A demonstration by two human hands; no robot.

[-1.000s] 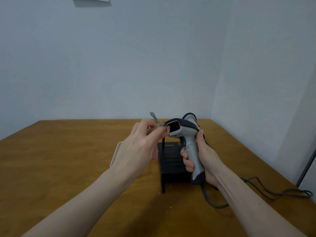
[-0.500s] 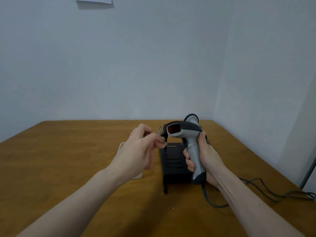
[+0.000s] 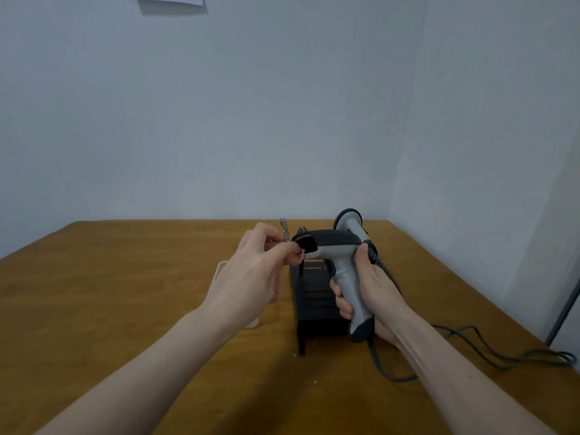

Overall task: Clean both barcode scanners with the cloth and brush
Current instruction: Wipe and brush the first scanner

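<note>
Centre frame, above the counter (image 3: pixel 125 309): my left hand (image 3: pixel 251 277) pinches the brush (image 3: pixel 285 232) at the scanner (image 3: pixel 339 255) window; my right hand (image 3: pixel 370 293) grasps the handle. I should sweep lightly, scanner steady. Cloth, second scanner: not identifiable.

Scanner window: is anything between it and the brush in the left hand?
Nothing visible. The left hand pinches the brush right at the red window of the scanner, which the right hand holds upright above the black stand.
</note>
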